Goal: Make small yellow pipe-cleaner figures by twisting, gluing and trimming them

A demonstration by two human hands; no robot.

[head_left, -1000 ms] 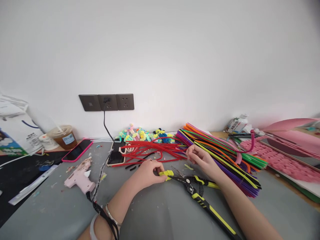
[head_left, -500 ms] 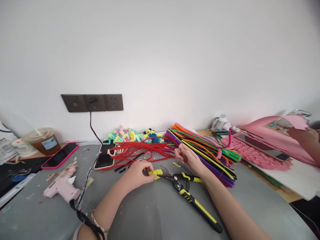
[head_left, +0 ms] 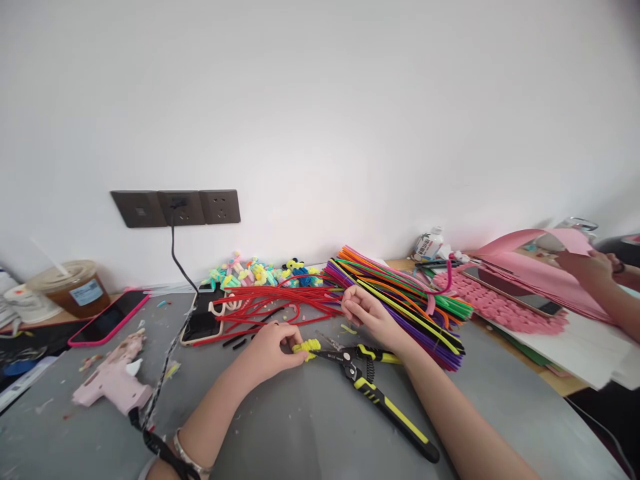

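My left hand point(head_left: 276, 348) pinches a small yellow coil of pipe cleaner point(head_left: 307, 347) between thumb and fingers, just above the grey mat point(head_left: 285, 427). Beside the coil lie black-and-yellow pliers point(head_left: 367, 373), their jaws spread and one tip close to it. My right hand point(head_left: 367, 312) hovers over the pliers' far handle, fingers curled and thumb near the fingertips; whether anything tiny is between them I cannot make out. Behind it lies a thick bundle of colourful pipe cleaners point(head_left: 400, 300). Loose red pipe cleaners point(head_left: 280, 303) spread out beyond my left hand.
At left are a pink glue gun point(head_left: 115, 383) with its cord, a pink-cased phone point(head_left: 110, 318) and an iced drink point(head_left: 75, 290). Small fuzzy figures point(head_left: 260, 272) line the wall. On the right, another person's hands point(head_left: 590, 267) hold pink sheet material point(head_left: 540, 273).
The view has shifted slightly, so everything sits a little further left. My right hand's fingers have loosened from a tighter curl. The other person's second hand has come into sight.
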